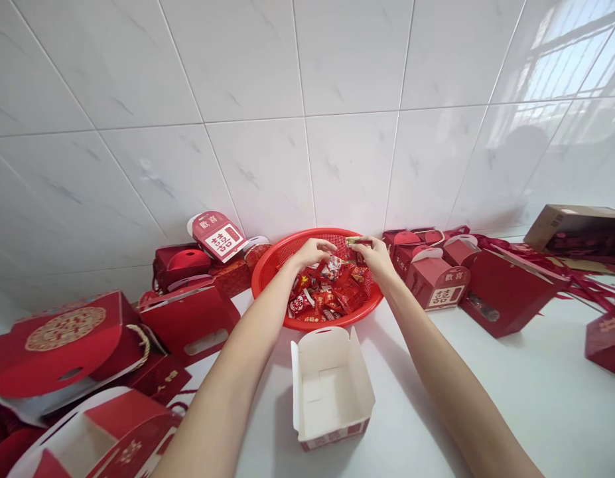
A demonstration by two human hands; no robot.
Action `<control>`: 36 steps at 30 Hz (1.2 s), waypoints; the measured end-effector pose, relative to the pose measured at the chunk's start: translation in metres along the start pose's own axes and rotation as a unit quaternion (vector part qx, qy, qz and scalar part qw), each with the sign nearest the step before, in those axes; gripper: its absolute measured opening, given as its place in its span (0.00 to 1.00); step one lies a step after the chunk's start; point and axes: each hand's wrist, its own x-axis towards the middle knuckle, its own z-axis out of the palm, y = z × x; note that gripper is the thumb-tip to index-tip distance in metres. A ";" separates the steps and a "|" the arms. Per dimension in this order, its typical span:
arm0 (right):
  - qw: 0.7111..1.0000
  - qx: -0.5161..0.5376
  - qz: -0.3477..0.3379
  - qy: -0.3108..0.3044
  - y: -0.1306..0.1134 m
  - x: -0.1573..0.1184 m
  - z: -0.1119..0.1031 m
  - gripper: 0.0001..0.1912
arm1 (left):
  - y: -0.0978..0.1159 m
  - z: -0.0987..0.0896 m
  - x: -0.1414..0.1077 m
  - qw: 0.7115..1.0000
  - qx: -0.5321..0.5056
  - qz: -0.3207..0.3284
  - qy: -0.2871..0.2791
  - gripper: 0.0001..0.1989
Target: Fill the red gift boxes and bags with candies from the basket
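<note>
A red plastic basket (267,307) full of wrapped candies (327,295) stands against the wall. Over the left part of the candies hovers my left hand (313,253), its fingers loosely curved and apart, with nothing visible in them. My right hand (373,255), above the basket's right side, pinches a small wrapped candy (353,240) with a gold-coloured edge. Just in front of the basket sits an open-topped box (332,392), white inside with red print outside, its flaps up and nothing inside it.
Red gift boxes crowd the left, among them a large box with a gold emblem (66,328) and an open box (88,438). More red boxes (436,279) stand right of the basket. A cardboard carton (556,226) and red ribbons (580,285) lie farther right. Behind is a tiled wall (351,159).
</note>
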 end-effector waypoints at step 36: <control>0.997 0.068 0.002 0.048 -0.002 0.000 0.000 0.07 | -0.002 0.001 -0.003 0.995 -0.023 -0.064 -0.069 0.11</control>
